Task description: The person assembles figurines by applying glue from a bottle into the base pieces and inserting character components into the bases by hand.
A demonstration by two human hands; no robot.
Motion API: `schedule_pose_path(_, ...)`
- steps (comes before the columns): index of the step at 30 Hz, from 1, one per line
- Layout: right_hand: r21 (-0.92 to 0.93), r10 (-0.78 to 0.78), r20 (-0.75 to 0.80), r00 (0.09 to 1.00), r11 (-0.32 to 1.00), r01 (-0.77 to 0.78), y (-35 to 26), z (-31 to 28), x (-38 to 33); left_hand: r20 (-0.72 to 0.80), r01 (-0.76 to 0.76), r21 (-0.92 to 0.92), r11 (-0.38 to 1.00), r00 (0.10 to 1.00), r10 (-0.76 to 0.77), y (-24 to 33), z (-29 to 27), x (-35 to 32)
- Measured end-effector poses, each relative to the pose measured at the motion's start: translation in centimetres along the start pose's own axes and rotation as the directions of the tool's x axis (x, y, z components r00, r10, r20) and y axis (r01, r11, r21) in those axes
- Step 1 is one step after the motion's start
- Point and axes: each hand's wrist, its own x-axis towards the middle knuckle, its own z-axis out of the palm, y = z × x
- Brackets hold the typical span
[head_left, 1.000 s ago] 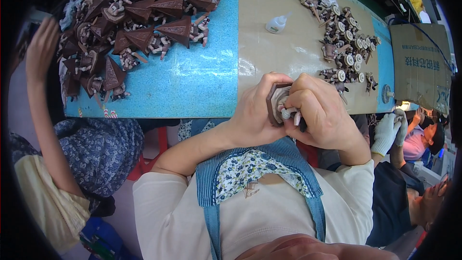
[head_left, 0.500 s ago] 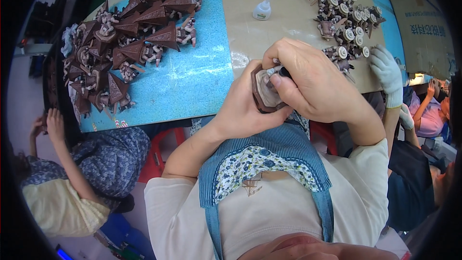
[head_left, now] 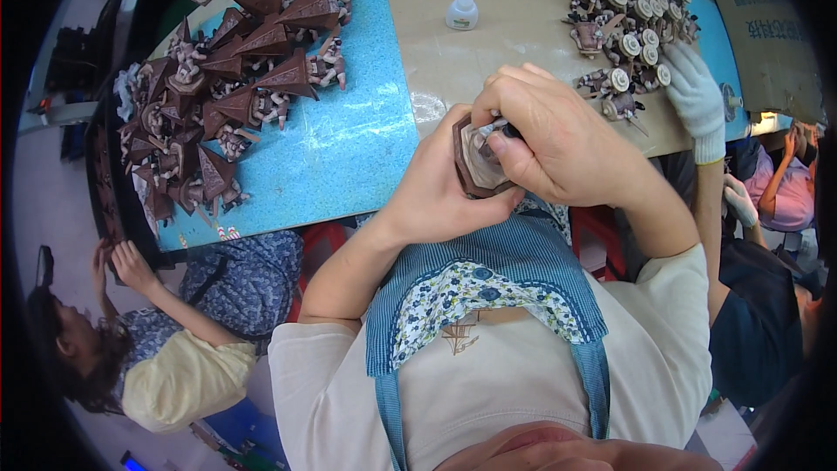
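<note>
My left hand wraps round a brown piece with an angular rim and a paler, beige inside. Over that piece, my right hand is closed, thumb and fingers pinching a small part with a dark end. The fingers hide most of the small part, so its kind and whether it is fixed to the brown piece cannot be made out. Both hands are held in front of my apron, at the table's near edge.
A heap of brown pointed pieces with small figurines covers the blue mat at left. A small squeeze bottle stands ahead. Figurines with round pale discs lie at right, by a co-worker's gloved hand. Another person sits left.
Both hands keep their hold on the pieces, with little visible change. The view has shifted slightly. At left, the other person's hands and body have come further into view.
</note>
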Motion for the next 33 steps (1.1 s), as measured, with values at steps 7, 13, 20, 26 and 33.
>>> schedule_pose_path(7, 0.118, -0.169, 0.2, 0.965, 0.982, 0.147, 0.4, -0.5, 1.2, 0.34, 0.309, -0.425, 0.851, 0.926, -0.167, 0.4, -1.4, -0.3)
schedule_pose_path(13, 0.078, -0.123, 0.001, 0.992, 0.989, 0.122, 0.1, 1.5, 0.2, 0.178, 0.193, -0.351, 0.916, 0.974, -0.137, 0.3, -0.7, -0.6)
schedule_pose_path(20, 0.15, -0.108, -0.057, 0.993, 0.982, 0.115, 1.0, 2.9, -0.7, 0.223, 0.165, -0.32, 0.933, 0.97, -0.096, -1.4, -0.4, -0.9)
schedule_pose_path(26, 0.283, -0.285, 0.176, 0.942, 0.931, 0.229, 1.1, 1.0, 1.3, 0.562, 0.394, -0.487, 0.779, 0.825, -0.066, -2.3, -2.8, -0.6)
schedule_pose_path(33, 0.269, -0.243, 0.178, 0.954, 0.944, 0.19, 0.7, 1.4, 1.2, 0.536, 0.395, -0.581, 0.712, 0.844, -0.03, -2.4, -2.6, -0.7)
